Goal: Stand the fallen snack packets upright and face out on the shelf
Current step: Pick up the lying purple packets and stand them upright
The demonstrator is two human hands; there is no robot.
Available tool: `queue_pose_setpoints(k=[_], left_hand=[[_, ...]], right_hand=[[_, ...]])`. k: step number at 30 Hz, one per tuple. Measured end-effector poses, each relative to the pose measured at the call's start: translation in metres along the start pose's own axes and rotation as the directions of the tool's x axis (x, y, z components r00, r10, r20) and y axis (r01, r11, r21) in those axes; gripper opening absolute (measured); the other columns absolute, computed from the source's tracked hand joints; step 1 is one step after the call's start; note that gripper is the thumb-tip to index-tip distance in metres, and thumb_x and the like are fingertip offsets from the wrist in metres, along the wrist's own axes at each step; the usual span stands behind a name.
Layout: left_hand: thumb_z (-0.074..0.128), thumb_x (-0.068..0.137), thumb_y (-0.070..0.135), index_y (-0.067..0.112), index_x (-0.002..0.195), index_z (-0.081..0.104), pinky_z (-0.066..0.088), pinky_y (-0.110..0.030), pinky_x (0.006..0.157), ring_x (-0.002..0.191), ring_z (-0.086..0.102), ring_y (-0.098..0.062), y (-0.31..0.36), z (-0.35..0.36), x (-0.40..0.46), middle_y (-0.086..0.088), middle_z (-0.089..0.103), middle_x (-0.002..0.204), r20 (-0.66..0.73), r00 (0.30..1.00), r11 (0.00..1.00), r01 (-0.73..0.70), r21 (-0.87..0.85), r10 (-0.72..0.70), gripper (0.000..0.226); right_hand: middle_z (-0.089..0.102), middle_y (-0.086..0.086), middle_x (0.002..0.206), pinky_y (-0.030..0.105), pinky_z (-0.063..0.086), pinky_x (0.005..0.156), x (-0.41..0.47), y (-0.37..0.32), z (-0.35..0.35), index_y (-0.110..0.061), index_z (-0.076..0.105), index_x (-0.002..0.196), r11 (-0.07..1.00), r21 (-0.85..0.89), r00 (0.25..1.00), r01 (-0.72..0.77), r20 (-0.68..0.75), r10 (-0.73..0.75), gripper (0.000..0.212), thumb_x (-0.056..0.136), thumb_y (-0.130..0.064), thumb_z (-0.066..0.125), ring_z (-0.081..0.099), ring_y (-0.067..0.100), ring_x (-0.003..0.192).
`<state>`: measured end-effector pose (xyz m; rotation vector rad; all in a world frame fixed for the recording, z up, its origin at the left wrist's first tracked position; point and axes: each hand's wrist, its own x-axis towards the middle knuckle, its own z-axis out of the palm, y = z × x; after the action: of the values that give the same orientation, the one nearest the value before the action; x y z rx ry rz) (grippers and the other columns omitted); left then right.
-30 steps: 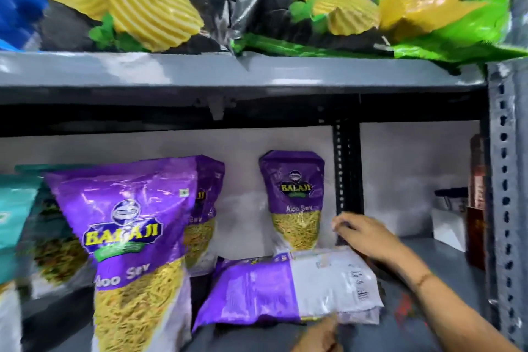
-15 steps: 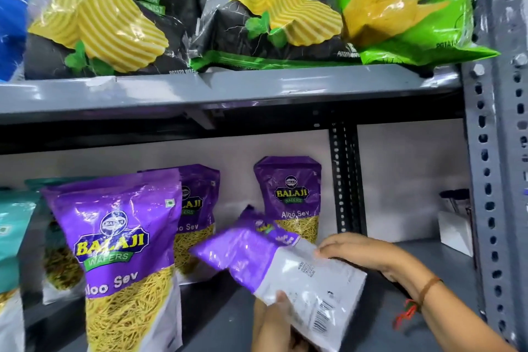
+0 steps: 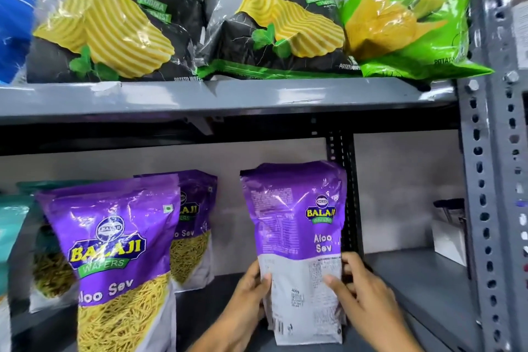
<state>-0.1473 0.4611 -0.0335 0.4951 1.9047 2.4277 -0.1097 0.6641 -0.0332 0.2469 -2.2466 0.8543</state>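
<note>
Two hands hold one purple Aloo Sev packet (image 3: 297, 237) upright on the lower shelf (image 3: 414, 280): your left hand (image 3: 251, 291) is clamped on its lower left edge, your right hand (image 3: 354, 286) on its lower right edge, thumbs pressed to the white panel. You have it standing, near the dark rear upright of the rack, but the side turned to you carries the fine print and barcode, so it reads as the back. By that judgement the packet is raised but not yet faced out; a half turn is left before you let go. To your left, a front Aloo Sev packet (image 3: 114, 260) and a second one behind it (image 3: 194, 226) already stand with their logos forward. Teal packets (image 3: 11, 226) at the far left are cut off, so their state is unclear. Chip bags (image 3: 108, 26) on the upper shelf (image 3: 228, 94) lean back, faces showing.
</note>
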Motion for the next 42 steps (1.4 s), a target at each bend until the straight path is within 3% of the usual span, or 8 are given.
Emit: queue_pose_setpoints(k=[6, 11, 15, 21, 27, 32, 36, 42], left_hand=[[0.032, 0.094, 0.060, 0.024, 0.121, 0.066, 0.050, -0.045, 0.102, 0.114, 0.067, -0.022, 0.011, -0.002, 0.000, -0.003, 0.073, 0.120, 0.035, 0.991, 0.992, 0.126, 0.013, -0.127, 0.056], [0.027, 0.088, 0.071, 0.024, 0.106, 0.072, 0.054, -0.040, 0.089, 0.102, 0.071, -0.023, 0.005, 0.004, -0.002, -0.006, 0.077, 0.108, -0.171, 0.971, 0.982, 0.178, 0.056, -0.166, 0.068], [0.046, 0.088, 0.062, 0.016, 0.078, 0.081, 0.058, -0.037, 0.083, 0.082, 0.076, -0.027, -0.006, 0.003, -0.007, -0.010, 0.081, 0.084, -0.300, 0.953, 0.982, 0.021, 0.190, 0.038, 0.058], [0.068, 0.084, 0.032, 0.010, 0.061, 0.076, 0.049, -0.016, 0.054, 0.057, 0.063, -0.013, -0.002, 0.018, -0.025, -0.003, 0.073, 0.060, -0.154, 0.966, 0.963, -0.173, 0.206, 0.207, 0.034], [0.087, 0.058, 0.034, 0.032, 0.089, 0.060, 0.049, -0.029, 0.085, 0.078, 0.060, -0.011, -0.005, 0.000, 0.000, 0.007, 0.063, 0.085, -0.318, 0.910, 0.929, -0.154, 0.337, 0.266, 0.041], [0.089, 0.048, 0.040, 0.018, 0.124, 0.052, 0.049, -0.019, 0.090, 0.115, 0.064, -0.019, -0.012, -0.008, 0.010, -0.006, 0.067, 0.123, 0.002, 0.998, 0.964, 0.066, 0.258, -0.068, 0.087], [0.088, 0.063, 0.007, 0.006, 0.120, 0.062, 0.055, -0.013, 0.071, 0.100, 0.073, -0.017, -0.023, -0.008, 0.011, -0.010, 0.076, 0.113, 0.086, 0.996, 0.950, -0.007, 0.311, -0.021, 0.063], [0.090, 0.040, 0.038, 0.017, 0.118, 0.064, 0.056, -0.015, 0.077, 0.101, 0.072, -0.013, -0.032, -0.011, 0.008, -0.001, 0.076, 0.110, 0.020, 0.999, 0.934, -0.047, 0.354, 0.043, 0.085]], right_hand=[[0.047, -0.017, 0.096, 0.027, 0.050, 0.076, -0.020, -0.008, 0.007, -0.052, 0.036, 0.098, 0.979, 0.202, 0.979, -0.042, -0.186, 0.081, 0.058, 0.060, -0.048, 0.080, 0.055, 0.004, 0.086], [0.029, -0.034, 0.114, 0.024, 0.042, 0.100, -0.044, -0.027, 0.021, -0.051, 0.033, 0.122, 0.981, 0.184, 0.988, -0.063, 0.151, 0.036, 0.103, 0.031, -0.099, 0.041, 0.038, -0.008, 0.110], [0.017, -0.015, 0.124, 0.022, 0.019, 0.107, -0.034, -0.036, 0.009, -0.034, 0.006, 0.144, 0.985, 0.085, 0.958, -0.151, 0.260, 0.125, 0.142, 0.021, -0.103, 0.023, 0.020, 0.007, 0.124], [0.046, -0.021, 0.122, 0.009, 0.034, 0.090, -0.012, -0.010, 0.007, -0.051, 0.041, 0.120, 0.869, 0.413, 0.932, -0.272, 0.337, 0.132, 0.083, 0.046, -0.058, 0.080, 0.036, -0.028, 0.110], [0.065, -0.010, 0.116, 0.016, 0.048, 0.078, -0.004, 0.016, 0.004, -0.041, 0.046, 0.107, 0.822, 0.491, 0.956, -0.288, 0.190, 0.222, 0.050, 0.077, -0.009, 0.070, 0.062, -0.004, 0.100], [0.070, 0.004, 0.107, 0.015, 0.054, 0.066, -0.001, 0.030, 0.004, -0.022, 0.050, 0.121, 0.793, 0.502, 0.931, -0.345, 0.291, 0.220, 0.043, 0.085, -0.007, 0.068, 0.072, 0.005, 0.083], [0.066, -0.002, 0.119, 0.010, 0.052, 0.069, 0.006, 0.032, 0.007, -0.022, 0.052, 0.123, 0.798, 0.487, 0.913, -0.355, 0.364, 0.183, 0.037, 0.091, -0.005, 0.060, 0.070, -0.005, 0.085], [0.058, -0.017, 0.124, 0.016, 0.047, 0.091, 0.016, 0.035, 0.009, -0.031, 0.040, 0.134, 0.766, 0.516, 0.895, -0.383, 0.413, 0.169, 0.063, 0.083, -0.010, 0.072, 0.060, 0.004, 0.114]])
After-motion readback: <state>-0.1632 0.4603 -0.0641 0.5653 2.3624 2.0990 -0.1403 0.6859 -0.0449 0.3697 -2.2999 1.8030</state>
